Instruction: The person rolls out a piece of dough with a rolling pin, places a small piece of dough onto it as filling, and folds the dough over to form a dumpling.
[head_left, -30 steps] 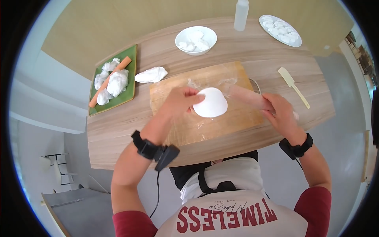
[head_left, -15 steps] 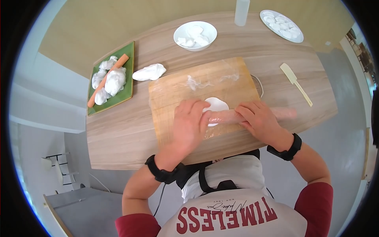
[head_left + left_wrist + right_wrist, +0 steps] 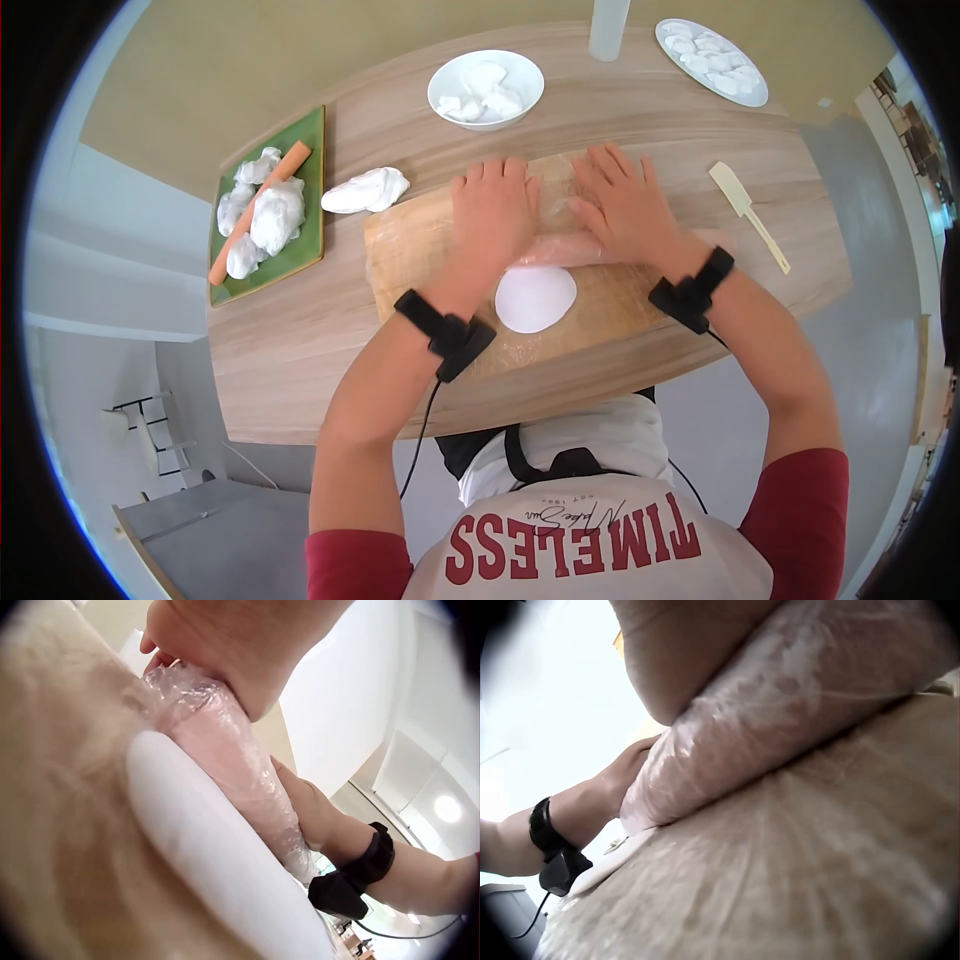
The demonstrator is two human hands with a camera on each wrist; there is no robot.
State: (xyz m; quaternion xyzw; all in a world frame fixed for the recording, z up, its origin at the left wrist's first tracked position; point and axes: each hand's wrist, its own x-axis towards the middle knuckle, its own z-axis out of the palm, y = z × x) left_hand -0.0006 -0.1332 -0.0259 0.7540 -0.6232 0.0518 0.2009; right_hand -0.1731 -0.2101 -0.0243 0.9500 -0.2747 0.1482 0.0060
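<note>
A rolling pin (image 3: pixel 568 250) wrapped in clear plastic film lies across the wooden board (image 3: pixel 415 240), at the far edge of a round white dough sheet (image 3: pixel 535 302). My left hand (image 3: pixel 493 215) presses on the pin's left end with its palm, the fingers stretched forward. Farther right, my right hand (image 3: pixel 628 208) rests its palm on the pin too, fingers spread and straight. The left wrist view shows the film-covered pin (image 3: pixel 225 761) under the heel of the hand, beside the thin dough (image 3: pixel 214 847). Film also covers the board (image 3: pixel 780 847), wrinkled in the right wrist view.
To the left, a green tray (image 3: pixel 313 190) bears bagged white lumps and an orange stick (image 3: pixel 262 210). A wrapped white lump (image 3: pixel 366 190) lies near the board. Behind stand a white bowl (image 3: pixel 437 95), a bottle (image 3: pixel 608 30) and a plate (image 3: pixel 757 97) of white pieces. A spatula (image 3: pixel 748 215) lies right.
The left hand has laid the dough sheet on the board, and the right hand has brought the pin over it. Both hands have since pushed the pin forward, their fingers straightening.
</note>
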